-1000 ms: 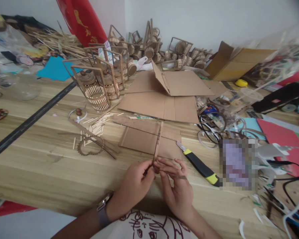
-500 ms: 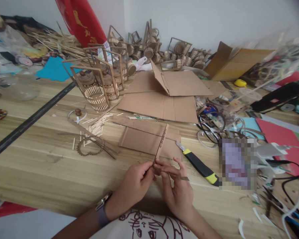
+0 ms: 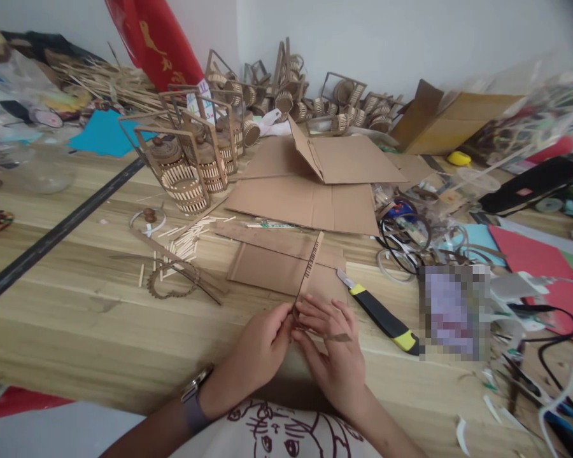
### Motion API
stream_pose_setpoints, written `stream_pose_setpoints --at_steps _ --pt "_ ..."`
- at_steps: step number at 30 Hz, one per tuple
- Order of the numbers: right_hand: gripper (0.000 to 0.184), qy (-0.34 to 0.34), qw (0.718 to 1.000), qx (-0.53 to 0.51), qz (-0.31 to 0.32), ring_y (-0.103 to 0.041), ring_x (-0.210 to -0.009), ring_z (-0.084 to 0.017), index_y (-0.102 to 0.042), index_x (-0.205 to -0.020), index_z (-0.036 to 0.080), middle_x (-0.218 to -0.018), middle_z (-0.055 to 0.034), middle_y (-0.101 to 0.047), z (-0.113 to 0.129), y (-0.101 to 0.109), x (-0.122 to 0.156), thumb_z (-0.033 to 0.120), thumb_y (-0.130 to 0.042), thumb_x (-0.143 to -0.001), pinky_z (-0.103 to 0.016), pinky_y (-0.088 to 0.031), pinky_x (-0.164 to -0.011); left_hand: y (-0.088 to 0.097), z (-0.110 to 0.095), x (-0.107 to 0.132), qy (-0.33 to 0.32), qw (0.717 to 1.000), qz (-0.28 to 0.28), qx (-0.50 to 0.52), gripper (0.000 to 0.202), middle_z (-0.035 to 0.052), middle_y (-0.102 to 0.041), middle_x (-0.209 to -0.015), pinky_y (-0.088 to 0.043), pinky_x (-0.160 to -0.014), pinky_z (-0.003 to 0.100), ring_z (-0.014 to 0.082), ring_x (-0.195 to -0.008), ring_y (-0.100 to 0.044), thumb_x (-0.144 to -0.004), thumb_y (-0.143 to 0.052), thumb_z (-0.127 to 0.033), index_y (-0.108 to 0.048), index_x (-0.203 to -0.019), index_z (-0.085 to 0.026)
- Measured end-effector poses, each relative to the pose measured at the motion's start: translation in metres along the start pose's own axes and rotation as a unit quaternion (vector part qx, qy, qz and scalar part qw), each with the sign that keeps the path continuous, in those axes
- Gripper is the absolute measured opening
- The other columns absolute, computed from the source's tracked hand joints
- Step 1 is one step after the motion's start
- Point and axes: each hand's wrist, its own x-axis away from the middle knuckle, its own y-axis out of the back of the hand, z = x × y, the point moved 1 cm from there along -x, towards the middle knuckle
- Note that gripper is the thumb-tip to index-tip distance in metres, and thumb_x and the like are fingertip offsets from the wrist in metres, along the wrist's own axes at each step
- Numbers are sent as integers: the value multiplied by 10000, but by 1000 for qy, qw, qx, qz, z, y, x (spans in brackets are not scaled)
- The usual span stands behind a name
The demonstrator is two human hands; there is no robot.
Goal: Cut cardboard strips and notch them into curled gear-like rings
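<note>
A narrow brown cardboard strip (image 3: 311, 264) with a row of dark notches along its upper part slants up from my hands. My left hand (image 3: 262, 340) is closed, pinching the strip's lower end between thumb and fingers. My right hand (image 3: 333, 350) meets it there, thumb and bent fingertips gathered at the same end of the strip. A small flat brown piece (image 3: 339, 338) pokes out between the right fingers; its other end is hidden. Just right of that hand lies a black and yellow utility knife (image 3: 382, 318), blade out. Behind the strip is a flat cardboard piece (image 3: 262, 270).
Thin pale sticks (image 3: 184, 245) lie beside a notched cardboard ring (image 3: 160, 289) at left. Small handled baskets (image 3: 186, 191) stand behind them. Larger cardboard sheets (image 3: 300, 200) occupy the middle back. Looped cables and scraps (image 3: 408, 232) crowd the right; a black bar (image 3: 67, 229) crosses the left.
My right hand has shifted slightly left, its fingers drawing closer together over the strip's lower end. The strip has moved up a little. My left hand stays nearly in place.
</note>
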Motion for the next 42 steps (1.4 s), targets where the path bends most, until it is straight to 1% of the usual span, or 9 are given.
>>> stream_pose_setpoints --at_steps 4,9,13,17,24,28,31,37,42 --pt "154 5 1000 17 -2 -686 -1077 -196 -577 -1019 241 -996 -30 -773 2 0 -1 119 -538 -934 -418 -373 -1030 -1 -1 0 14 1000 7 -15 275 96 -690 -905 -461 -730 311 220 -839 -649 -957 -327 -301 -569 -905 -182" --pt "148 18 1000 6 8 -706 -1018 -189 -571 -1030 218 -963 -48 -774 5 -1 -1 111 -524 -939 -412 -362 -1042 -3 0 0 37 998 17 -39 252 113 -677 -930 -465 -768 346 238 -878 -644 -933 -309 -252 -545 -966 -174" --pt "145 8 1000 -5 18 -714 -992 -178 -571 -1027 214 -939 -38 -772 6 -1 -1 114 -502 -948 -401 -343 -1048 -4 0 -1 49 998 18 -27 220 96 -672 -892 -459 -740 327 222 -839 -639 -910 -317 -216 -534 -928 -181" --pt "126 -4 1000 -24 12 -720 -959 -171 -566 -1005 220 -920 -27 -765 7 1 -2 131 -493 -953 -392 -353 -1034 -3 -1 -1 40 999 9 -7 190 68 -663 -824 -440 -694 300 202 -777 -628 -890 -342 -200 -531 -870 -190" --pt "110 -20 1000 -21 -11 -723 -920 -182 -567 -968 235 -914 -26 -759 4 2 -3 153 -497 -947 -394 -418 -964 -1 -5 0 32 999 14 19 273 43 -674 -798 -424 -643 269 178 -720 -628 -969 -325 -313 -563 -912 -194" --pt "68 -4 1000 -2 3 -699 -1014 -204 -570 -983 244 -969 -30 -763 2 0 -2 195 -543 -944 -408 -412 -964 0 -6 0 30 999 -14 -24 271 60 -678 -792 -413 -619 273 188 -704 -630 -952 -323 -278 -574 -909 -184" --pt "99 7 1000 16 3 -677 -1076 -207 -568 -1012 244 -1014 -32 -764 1 -2 -2 176 -545 -944 -410 -392 -976 0 -6 -1 18 998 -32 -57 266 81 -693 -829 -417 -637 280 202 -740 -644 -943 -319 -257 -571 -899 -183" --pt "157 11 1000 8 16 -690 -1041 -183 -570 -1050 213 -1005 -52 -767 5 -2 -2 116 -514 -939 -392 -385 -1004 -1 -3 0 20 993 -41 -109 241 87 -704 -803 -403 -623 285 218 -728 -659 -912 -348 -212 -579 -849 -185" --pt "163 -11 1000 -21 3 -709 -986 -187 -575 -1033 233 -961 -27 -767 6 -1 -1 123 -525 -924 -397 -407 -989 0 -2 1 15 994 -42 -105 239 71 -714 -796 -402 -623 269 204 -728 -663 -897 -372 -190 -606 -847 -187"
